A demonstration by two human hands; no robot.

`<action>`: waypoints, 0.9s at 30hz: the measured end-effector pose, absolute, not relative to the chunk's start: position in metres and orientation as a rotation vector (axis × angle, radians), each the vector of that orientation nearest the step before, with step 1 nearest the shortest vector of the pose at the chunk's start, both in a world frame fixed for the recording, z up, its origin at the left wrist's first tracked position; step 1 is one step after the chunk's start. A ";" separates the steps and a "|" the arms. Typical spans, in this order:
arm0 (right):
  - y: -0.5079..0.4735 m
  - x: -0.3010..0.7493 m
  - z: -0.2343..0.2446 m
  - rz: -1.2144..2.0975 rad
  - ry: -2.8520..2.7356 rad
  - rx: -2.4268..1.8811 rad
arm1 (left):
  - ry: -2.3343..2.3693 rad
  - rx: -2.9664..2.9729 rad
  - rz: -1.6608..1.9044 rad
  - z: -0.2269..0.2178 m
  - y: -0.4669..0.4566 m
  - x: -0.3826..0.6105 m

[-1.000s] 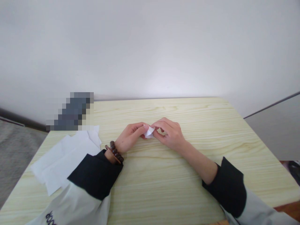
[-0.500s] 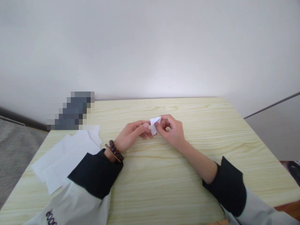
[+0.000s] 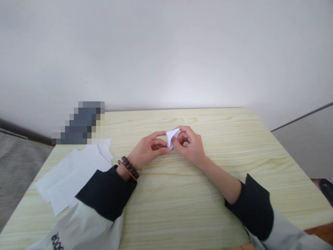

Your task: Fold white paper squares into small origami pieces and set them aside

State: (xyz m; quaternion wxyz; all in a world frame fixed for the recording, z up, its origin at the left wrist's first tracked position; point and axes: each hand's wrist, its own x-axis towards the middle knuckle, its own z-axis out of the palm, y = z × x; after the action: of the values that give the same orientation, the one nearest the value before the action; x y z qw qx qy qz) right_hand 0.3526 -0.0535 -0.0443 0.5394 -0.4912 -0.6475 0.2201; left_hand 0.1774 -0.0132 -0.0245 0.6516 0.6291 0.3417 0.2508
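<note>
A small piece of white folded paper (image 3: 171,136) is held up between my two hands over the middle of the table. Its folds form an open, roughly triangular pocket. My right hand (image 3: 191,144) pinches its right side, with the thumb at the front of the pocket and the fingers curled behind. From the other side, my left hand (image 3: 149,149) has its index fingertip at the upper left corner and its thumb tip at the bottom point. The left hand's other fingers are bent behind the thumb. A dark beaded bracelet (image 3: 128,167) circles my left wrist.
Several loose white paper sheets (image 3: 80,173) overlap on the left of the pale wood-grain table (image 3: 182,208), partly under my left sleeve. A dark blurred-out object (image 3: 80,123) lies at the back left. A white wall (image 3: 166,55) borders the table's far edge.
My left thumb has moved down and right from beside the folded paper to its bottom point. The paper's pocket has opened a little wider. My right hand has barely moved.
</note>
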 end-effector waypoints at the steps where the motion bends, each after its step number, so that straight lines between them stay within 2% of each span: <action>1: -0.054 0.353 -0.043 0.565 -1.551 -1.162 | 0.785 1.428 0.569 -0.024 -0.013 0.178; 12: -0.047 0.353 -0.041 1.005 -1.202 -1.158 | 0.919 1.668 0.801 -0.028 -0.019 0.182; 27: -0.044 0.354 -0.037 1.126 -1.160 -1.228 | 0.814 2.282 1.032 -0.028 -0.025 0.181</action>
State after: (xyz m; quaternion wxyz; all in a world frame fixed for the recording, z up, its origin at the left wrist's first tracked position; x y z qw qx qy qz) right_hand 0.3543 -0.0444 -0.0374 0.5275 -0.5140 -0.4852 0.4713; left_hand 0.1810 -0.0250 -0.0283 0.2515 0.8387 0.2991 0.3792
